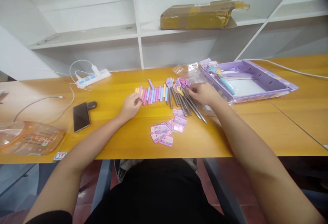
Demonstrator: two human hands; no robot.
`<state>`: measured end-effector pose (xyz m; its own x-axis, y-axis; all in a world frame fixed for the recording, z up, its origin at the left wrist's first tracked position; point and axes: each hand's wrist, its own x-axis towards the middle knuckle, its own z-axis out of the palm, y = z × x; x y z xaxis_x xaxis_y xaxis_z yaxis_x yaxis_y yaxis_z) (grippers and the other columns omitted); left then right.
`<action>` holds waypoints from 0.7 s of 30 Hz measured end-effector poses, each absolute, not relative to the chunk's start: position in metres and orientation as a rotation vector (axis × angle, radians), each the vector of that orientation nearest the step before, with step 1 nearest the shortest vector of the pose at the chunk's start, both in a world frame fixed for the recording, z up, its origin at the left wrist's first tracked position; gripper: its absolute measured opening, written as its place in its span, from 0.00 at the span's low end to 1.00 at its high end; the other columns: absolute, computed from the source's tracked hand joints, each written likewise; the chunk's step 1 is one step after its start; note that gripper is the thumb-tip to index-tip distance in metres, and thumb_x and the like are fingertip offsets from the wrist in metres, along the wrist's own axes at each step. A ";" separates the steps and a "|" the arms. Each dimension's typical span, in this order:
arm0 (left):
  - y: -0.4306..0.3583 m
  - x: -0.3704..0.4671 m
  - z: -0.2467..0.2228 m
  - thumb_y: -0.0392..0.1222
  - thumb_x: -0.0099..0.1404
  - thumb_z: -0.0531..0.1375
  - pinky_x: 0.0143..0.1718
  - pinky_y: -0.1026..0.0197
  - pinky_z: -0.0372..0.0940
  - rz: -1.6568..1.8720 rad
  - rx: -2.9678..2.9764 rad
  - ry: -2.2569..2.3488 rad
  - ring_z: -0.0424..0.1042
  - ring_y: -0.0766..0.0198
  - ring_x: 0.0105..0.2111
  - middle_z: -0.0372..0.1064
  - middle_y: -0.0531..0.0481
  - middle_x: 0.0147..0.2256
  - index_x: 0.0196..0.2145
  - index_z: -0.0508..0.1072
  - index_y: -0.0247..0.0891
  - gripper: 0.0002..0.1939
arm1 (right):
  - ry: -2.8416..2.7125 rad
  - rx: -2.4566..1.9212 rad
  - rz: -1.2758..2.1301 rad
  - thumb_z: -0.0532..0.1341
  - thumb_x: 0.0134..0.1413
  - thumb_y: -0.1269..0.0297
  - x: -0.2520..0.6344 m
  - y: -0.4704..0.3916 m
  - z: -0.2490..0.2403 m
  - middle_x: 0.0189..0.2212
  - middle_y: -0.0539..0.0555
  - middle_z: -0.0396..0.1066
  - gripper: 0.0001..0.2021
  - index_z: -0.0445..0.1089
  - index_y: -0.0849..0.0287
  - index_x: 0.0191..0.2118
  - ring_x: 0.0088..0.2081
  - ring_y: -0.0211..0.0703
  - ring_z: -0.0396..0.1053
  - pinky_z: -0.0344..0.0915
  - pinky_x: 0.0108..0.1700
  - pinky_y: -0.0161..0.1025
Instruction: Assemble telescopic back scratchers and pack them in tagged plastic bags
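My left hand (131,107) rests at the left end of a row of pastel handle tubes (156,95) in pink, purple, blue and yellow. Its fingers are curled against the nearest tubes; whatever they may hold is hidden. One purple tube (151,83) lies behind the row. To the right is a pile of back scratchers (184,97) with metal rods and small hand-shaped heads in pink, purple and yellow. My right hand (205,93) reaches into the pile's right side, its thumb and fingers closed at a back scratcher beside the pink heads. Pink printed cards (166,130) lie in front.
A purple box tray (266,96) at the right holds a blue-handled scratcher, with clear plastic wrappers (189,69) beside it. At the left are a power strip (93,78), a phone (81,116) and an orange plastic bag (42,138). A taped parcel (197,16) sits on the shelf.
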<state>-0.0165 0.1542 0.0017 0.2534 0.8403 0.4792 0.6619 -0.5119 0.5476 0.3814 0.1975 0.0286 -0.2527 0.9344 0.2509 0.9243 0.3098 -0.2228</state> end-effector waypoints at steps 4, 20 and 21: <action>0.178 -0.041 0.001 0.31 0.66 0.60 0.53 0.51 0.68 1.070 2.310 1.683 0.72 0.53 0.47 0.69 0.45 0.45 0.41 0.76 0.41 0.08 | -2.309 -1.716 0.070 0.57 0.68 0.43 0.378 0.199 0.025 0.27 0.56 0.75 0.22 0.68 0.54 0.29 0.30 0.47 0.67 0.52 0.34 0.42; 0.199 -0.058 -0.011 0.41 0.73 0.62 0.49 0.53 0.68 0.805 2.179 1.796 0.74 0.55 0.43 0.75 0.44 0.45 0.49 0.73 0.40 0.09 | -2.378 -1.834 0.053 0.62 0.64 0.47 0.368 0.198 0.017 0.42 0.63 0.81 0.24 0.71 0.60 0.56 0.37 0.55 0.75 0.61 0.37 0.43; 0.199 -0.058 -0.011 0.41 0.72 0.62 0.47 0.53 0.68 0.796 2.168 1.809 0.74 0.55 0.41 0.76 0.45 0.44 0.50 0.73 0.40 0.09 | -2.371 -1.838 0.048 0.63 0.63 0.46 0.368 0.198 0.016 0.43 0.64 0.81 0.27 0.69 0.61 0.59 0.38 0.56 0.75 0.62 0.38 0.44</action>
<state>-0.0580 0.1992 -0.0106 0.1019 0.9577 0.2692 0.8457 -0.2259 0.4835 0.3680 0.1975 0.0161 -0.2432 0.9656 0.0923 0.9611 0.2527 -0.1116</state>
